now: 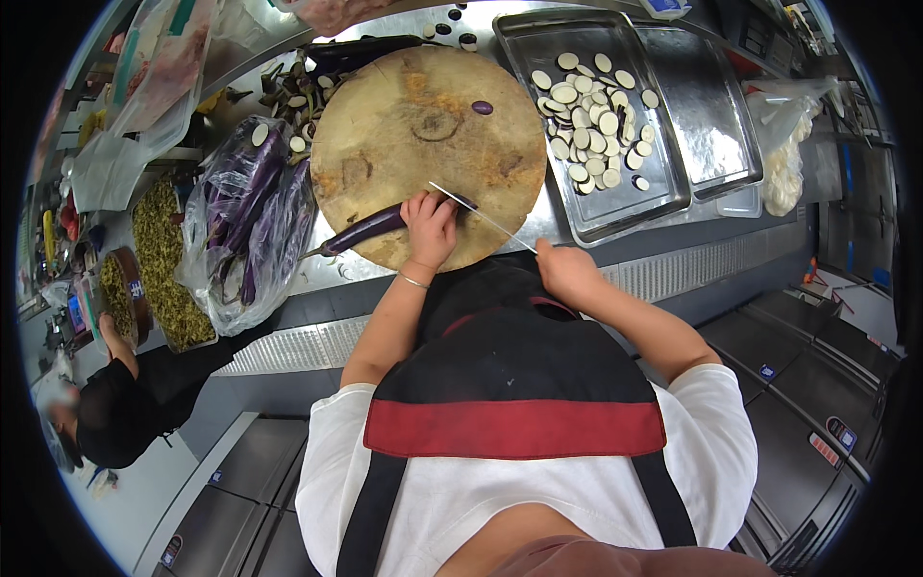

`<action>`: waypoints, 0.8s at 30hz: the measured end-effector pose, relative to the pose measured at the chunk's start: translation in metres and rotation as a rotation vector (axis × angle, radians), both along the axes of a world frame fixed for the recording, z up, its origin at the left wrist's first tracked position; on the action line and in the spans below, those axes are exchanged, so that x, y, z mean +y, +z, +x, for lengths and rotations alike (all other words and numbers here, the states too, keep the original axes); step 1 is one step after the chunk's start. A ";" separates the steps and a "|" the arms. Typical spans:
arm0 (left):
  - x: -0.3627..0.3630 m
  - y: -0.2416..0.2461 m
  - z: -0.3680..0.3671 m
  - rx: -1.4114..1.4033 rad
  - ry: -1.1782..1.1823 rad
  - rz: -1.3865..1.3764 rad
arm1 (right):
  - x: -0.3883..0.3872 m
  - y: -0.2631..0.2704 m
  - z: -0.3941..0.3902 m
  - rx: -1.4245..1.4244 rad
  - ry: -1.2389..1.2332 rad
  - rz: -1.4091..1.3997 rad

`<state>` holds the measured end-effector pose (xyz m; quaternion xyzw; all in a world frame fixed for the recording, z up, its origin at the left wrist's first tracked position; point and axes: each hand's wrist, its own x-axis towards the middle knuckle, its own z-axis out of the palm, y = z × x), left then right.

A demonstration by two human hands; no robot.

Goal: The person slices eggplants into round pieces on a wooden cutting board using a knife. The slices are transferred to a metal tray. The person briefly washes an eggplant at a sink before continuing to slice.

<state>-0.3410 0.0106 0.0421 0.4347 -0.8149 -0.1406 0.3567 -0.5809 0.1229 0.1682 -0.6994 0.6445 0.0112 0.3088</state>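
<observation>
A long purple eggplant (pixel 368 229) lies across the near part of a round wooden chopping board (pixel 425 155), its stem end jutting past the left edge. My left hand (pixel 431 234) presses and grips it near its right end. In my right hand (pixel 570 272) is a kitchen knife (pixel 490 221), seen nearly edge-on; its blade crosses the eggplant just right of my left fingers. Whether the blade has cut in cannot be seen. One purple-skinned end piece (pixel 482 107) rests on the board's far right. White eggplant slices (pixel 595 137) are heaped in a metal tray (pixel 627 216) to the right.
A plastic bag of eggplants (pixel 245 195) lies left of the board, with eggplant trimmings (pixel 288 90) behind it. Another metal tray (pixel 707 108) stands far right. Chopped greens (pixel 162 252) fill a container at left, where a person in black (pixel 119 404) works.
</observation>
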 end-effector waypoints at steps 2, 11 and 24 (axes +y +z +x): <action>0.001 0.000 0.002 -0.001 -0.005 -0.001 | -0.004 -0.021 0.010 0.016 -0.007 -0.021; -0.002 0.005 0.014 -0.127 -0.120 -0.047 | -0.002 0.003 0.001 -0.040 -0.037 -0.068; -0.004 0.000 0.014 -0.133 -0.121 -0.067 | -0.009 -0.020 0.014 -0.019 -0.025 -0.038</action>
